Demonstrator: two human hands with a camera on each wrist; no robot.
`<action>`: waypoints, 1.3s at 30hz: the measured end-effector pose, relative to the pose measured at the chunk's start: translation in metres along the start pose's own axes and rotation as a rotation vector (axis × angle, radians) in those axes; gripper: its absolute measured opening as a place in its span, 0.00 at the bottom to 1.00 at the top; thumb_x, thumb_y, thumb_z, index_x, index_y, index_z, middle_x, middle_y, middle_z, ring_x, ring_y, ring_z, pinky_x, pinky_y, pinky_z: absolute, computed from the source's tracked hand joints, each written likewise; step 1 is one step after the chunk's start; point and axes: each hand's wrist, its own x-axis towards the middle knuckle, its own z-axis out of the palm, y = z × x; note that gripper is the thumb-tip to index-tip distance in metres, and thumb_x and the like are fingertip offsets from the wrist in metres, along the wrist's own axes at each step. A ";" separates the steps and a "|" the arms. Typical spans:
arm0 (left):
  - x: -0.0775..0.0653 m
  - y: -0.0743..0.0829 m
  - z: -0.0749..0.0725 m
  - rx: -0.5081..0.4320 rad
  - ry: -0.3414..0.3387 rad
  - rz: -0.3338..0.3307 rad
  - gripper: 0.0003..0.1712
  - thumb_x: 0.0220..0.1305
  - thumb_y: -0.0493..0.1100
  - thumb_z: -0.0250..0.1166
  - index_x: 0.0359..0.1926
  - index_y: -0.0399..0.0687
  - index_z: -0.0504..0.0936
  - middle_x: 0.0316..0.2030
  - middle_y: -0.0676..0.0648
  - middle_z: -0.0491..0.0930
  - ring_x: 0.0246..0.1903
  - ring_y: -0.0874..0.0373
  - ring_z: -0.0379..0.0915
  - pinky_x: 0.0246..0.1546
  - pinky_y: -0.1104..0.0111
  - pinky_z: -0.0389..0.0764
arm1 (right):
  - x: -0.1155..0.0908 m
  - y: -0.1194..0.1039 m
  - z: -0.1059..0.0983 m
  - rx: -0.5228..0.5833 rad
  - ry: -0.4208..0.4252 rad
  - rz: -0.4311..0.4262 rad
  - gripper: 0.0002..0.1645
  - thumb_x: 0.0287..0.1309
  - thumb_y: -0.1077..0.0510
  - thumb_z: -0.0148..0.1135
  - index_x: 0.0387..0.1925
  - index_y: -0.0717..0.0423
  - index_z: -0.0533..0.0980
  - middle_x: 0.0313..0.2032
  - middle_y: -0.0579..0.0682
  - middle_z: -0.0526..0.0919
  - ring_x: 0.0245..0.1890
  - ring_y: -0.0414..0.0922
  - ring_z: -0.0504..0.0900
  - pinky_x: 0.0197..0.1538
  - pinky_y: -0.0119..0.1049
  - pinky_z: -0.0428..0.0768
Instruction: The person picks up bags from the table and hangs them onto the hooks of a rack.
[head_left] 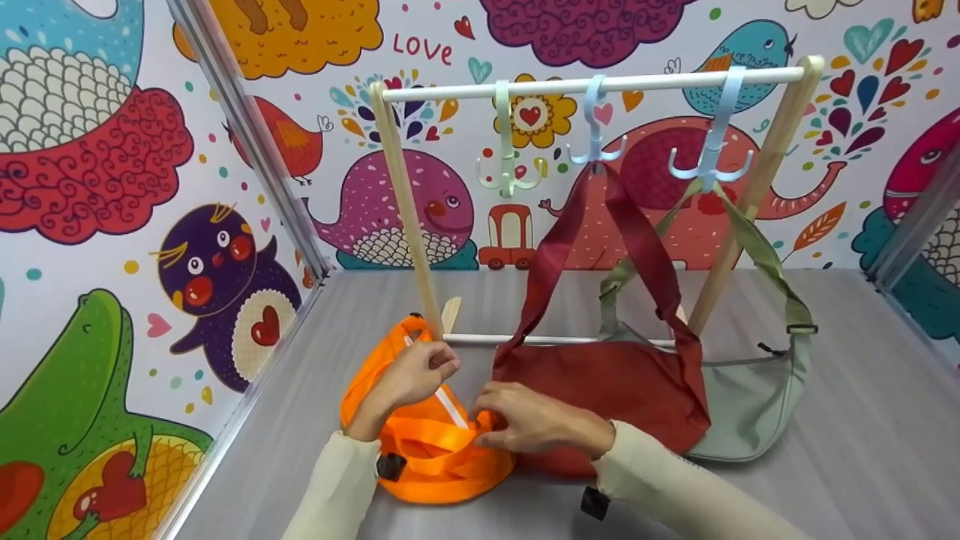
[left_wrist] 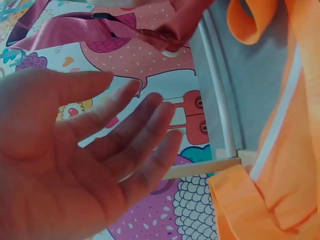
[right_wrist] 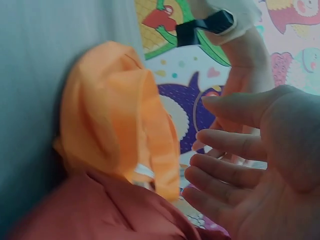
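Note:
An orange bag (head_left: 442, 484) with a white zipper lies on the table at the left of the rack, its wide strap looped loosely over it. Over its upper part hovers my left hand (head_left: 412, 375), fingers loosely bent and holding nothing; the left wrist view shows the bare palm. My right hand (head_left: 532, 420) is at the bag's right end, overlapping the red bag (head_left: 600, 382) in the head view. In the right wrist view, that hand's fingers (right_wrist: 225, 170) are apart and hold nothing, beside the orange strap (right_wrist: 142, 120).
A wooden rack with a white top bar (head_left: 465, 91) carries a green hook (head_left: 507, 150) and two blue hooks. The red bag's strap hangs from the middle hook (head_left: 596, 127), the grey-green bag (head_left: 757, 405) from the right hook (head_left: 712, 142). Patterned walls enclose the grey table (head_left: 285, 450).

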 end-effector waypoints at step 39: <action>-0.021 -0.024 0.031 0.343 -0.509 -0.379 0.26 0.54 0.34 0.74 0.56 0.48 0.82 0.50 0.50 0.80 0.45 0.53 0.71 0.58 0.51 0.72 | 0.021 0.005 0.036 -0.083 0.051 0.507 0.24 0.56 0.59 0.67 0.55 0.59 0.74 0.51 0.55 0.76 0.50 0.52 0.73 0.55 0.45 0.77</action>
